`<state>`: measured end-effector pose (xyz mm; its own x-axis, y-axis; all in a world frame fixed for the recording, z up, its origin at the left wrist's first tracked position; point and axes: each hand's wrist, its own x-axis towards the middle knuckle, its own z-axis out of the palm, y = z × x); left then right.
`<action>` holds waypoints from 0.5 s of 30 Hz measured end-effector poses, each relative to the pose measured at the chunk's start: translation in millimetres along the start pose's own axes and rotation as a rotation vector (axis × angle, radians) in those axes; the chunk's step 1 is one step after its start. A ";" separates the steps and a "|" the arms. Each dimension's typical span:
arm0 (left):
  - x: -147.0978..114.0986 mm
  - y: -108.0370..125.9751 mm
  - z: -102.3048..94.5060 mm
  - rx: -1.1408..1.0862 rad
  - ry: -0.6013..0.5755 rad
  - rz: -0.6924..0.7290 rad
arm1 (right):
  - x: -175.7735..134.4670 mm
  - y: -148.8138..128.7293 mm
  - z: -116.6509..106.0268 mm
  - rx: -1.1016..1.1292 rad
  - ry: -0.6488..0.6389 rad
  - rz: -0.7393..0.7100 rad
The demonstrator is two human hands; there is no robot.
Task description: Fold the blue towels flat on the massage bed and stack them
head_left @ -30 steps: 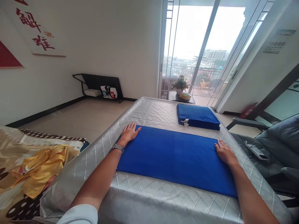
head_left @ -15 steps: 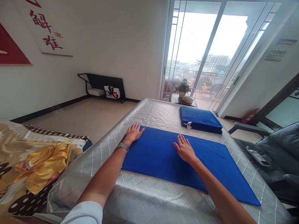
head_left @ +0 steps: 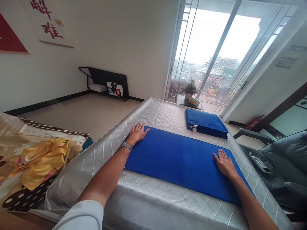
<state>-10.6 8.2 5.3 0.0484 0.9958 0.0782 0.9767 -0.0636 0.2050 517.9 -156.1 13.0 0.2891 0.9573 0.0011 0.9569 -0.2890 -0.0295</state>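
Note:
A flat blue cloth (head_left: 172, 159), rectangular and smooth, is spread over the silvery quilted cover (head_left: 165, 207) in front of me. At its left end rests my left hand (head_left: 138, 133), palm down with the fingers stretched out and the thumb apart. My right hand (head_left: 225, 163) lies flat near the cloth's right end, fingers extended. Neither hand grips anything. Beyond the cloth, toward the right, sits a neat stack of folded blue cloths (head_left: 206, 123) with a white tag (head_left: 194, 128) on its near edge.
On the left is a patterned blanket with a yellow garment (head_left: 45, 159) on it. A dark armchair (head_left: 283, 156) holding a power strip (head_left: 261, 163) stands at the right. Beyond the covered surface are a small table with a potted plant (head_left: 190, 88) and a sliding glass door.
My right hand has slid rightward across the blue cloth, from near its middle to near its right end. My left hand has stayed at the left end. The view has shifted slightly.

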 end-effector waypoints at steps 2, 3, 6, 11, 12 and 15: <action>0.6 -0.8 1.6 -0.008 0.023 0.003 | 4.1 33.2 0.3 0.015 0.016 0.072; 0.9 -1.3 2.6 -0.010 0.036 0.004 | 5.9 44.5 -0.1 0.023 0.020 0.091; 1.8 -2.7 5.2 -0.011 0.050 0.006 | 8.3 55.8 -3.7 0.027 0.010 0.112; 2.9 -3.0 6.2 -0.009 0.045 0.004 | -4.4 13.6 -15.7 -0.008 0.173 0.060; 3.0 -2.8 5.9 -0.012 0.043 0.002 | -9.8 -2.6 -18.2 -0.003 0.208 0.011; 2.5 -2.0 3.9 -0.016 0.032 0.002 | -30.3 -63.3 -23.4 0.053 0.201 -0.178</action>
<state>-11.6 11.1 1.3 0.0432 0.9930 0.1097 0.9730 -0.0667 0.2209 449.2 -167.0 38.2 0.1218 0.9704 0.2087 0.9918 -0.1108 -0.0637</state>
